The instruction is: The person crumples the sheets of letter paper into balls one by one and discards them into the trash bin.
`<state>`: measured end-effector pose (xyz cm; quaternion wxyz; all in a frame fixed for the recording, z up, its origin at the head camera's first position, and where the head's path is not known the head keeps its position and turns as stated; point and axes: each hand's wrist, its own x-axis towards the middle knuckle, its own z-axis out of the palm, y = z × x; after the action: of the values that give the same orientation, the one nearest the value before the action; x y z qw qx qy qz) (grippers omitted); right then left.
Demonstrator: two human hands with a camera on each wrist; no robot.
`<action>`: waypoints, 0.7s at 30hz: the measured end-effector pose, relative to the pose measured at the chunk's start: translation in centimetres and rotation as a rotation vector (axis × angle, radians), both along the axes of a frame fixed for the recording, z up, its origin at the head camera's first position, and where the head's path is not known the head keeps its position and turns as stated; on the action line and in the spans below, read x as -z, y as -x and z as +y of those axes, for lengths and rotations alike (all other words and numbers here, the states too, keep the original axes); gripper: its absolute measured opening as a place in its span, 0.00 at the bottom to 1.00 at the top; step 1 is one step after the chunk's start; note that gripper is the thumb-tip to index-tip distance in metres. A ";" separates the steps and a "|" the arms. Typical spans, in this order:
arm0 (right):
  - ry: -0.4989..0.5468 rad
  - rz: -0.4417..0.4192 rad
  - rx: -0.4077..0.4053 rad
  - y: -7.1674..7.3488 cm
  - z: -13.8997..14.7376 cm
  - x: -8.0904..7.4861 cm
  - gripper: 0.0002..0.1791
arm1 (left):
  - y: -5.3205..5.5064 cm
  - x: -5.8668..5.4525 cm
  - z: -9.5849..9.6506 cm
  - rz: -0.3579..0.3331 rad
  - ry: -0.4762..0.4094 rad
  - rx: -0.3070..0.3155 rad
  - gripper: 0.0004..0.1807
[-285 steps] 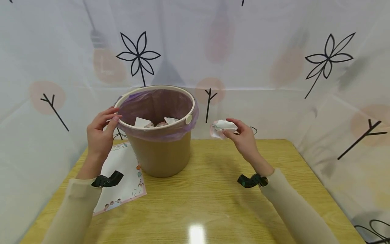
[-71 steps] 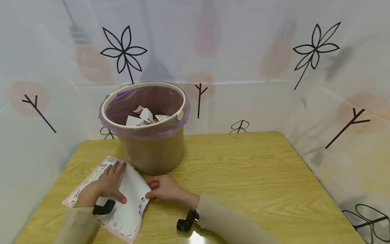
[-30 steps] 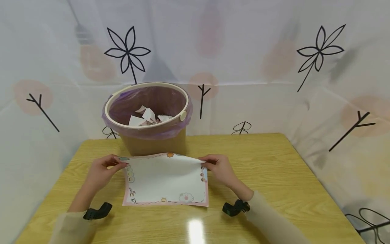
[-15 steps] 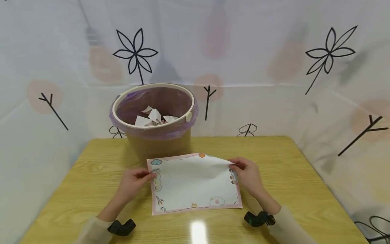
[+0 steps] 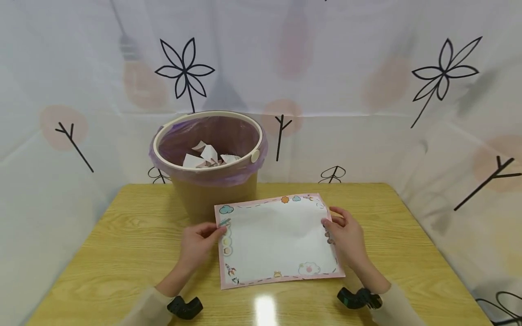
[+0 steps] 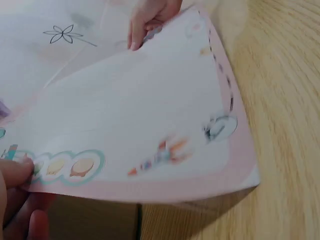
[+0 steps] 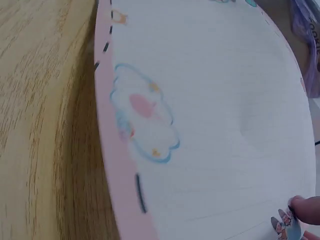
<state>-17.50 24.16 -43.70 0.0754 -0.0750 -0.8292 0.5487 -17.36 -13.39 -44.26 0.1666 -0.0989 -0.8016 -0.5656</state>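
Observation:
A white sheet of paper (image 5: 277, 240) with a pink border and small cartoon prints is stretched between my two hands, its far edge raised in front of the bin. My left hand (image 5: 197, 244) pinches its left edge, thumb on top, beside the printed faces. At the opposite edge my right hand (image 5: 348, 235) holds the sheet, thumb on the front and fingers behind. In the left wrist view the paper (image 6: 135, 110) bows up off the wood, and a thumb (image 6: 17, 172) presses its border. The right wrist view shows the sheet (image 7: 215, 115) curving, with a thumb (image 7: 306, 209) at its corner.
Behind the sheet stands a brown bin (image 5: 212, 194) with a cream rim and a purple liner (image 5: 240, 174). Crumpled paper pieces (image 5: 208, 154) lie in it. The wooden table (image 5: 122, 253) meets a patterned cloth backdrop (image 5: 346, 90) at the back and sides.
Earlier the right hand held a crumpled paper by the bin; more pieces now lie inside. The flat sheet was lifted from the table's left and has moved right, its right side straightened.

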 end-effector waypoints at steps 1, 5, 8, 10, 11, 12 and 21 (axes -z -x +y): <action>0.000 -0.021 0.001 0.0 0.1 0.0 0.31 | 0.0 0.1 0.3 0.024 -0.002 -0.002 0.03; -0.014 -0.065 -0.012 -0.1 0.3 0.1 0.28 | 0.0 0.3 1.3 0.060 0.013 -0.024 0.03; -0.024 -0.075 -0.028 -0.2 0.2 0.2 0.23 | -0.1 0.3 2.2 0.035 -0.006 -0.001 0.03; -0.030 -0.077 -0.037 -0.3 0.0 0.2 0.20 | -0.1 0.2 2.6 0.000 -0.037 0.033 0.03; -0.031 -0.077 -0.042 -0.3 -0.1 0.2 0.20 | 0.0 0.2 2.9 -0.022 -0.055 0.057 0.04; -0.029 -0.077 -0.046 -0.3 -0.3 0.2 0.20 | 0.1 0.1 3.1 -0.050 -0.074 0.082 0.04; 0.038 -0.050 -0.107 -0.5 -2.8 -0.8 0.25 | 1.1 -0.8 5.8 -0.200 -0.209 0.329 0.12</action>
<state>-16.96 21.34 -42.87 0.0240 -0.0458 -0.8230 0.5657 -18.42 -7.56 -43.49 0.0008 -0.1539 -0.7244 -0.6720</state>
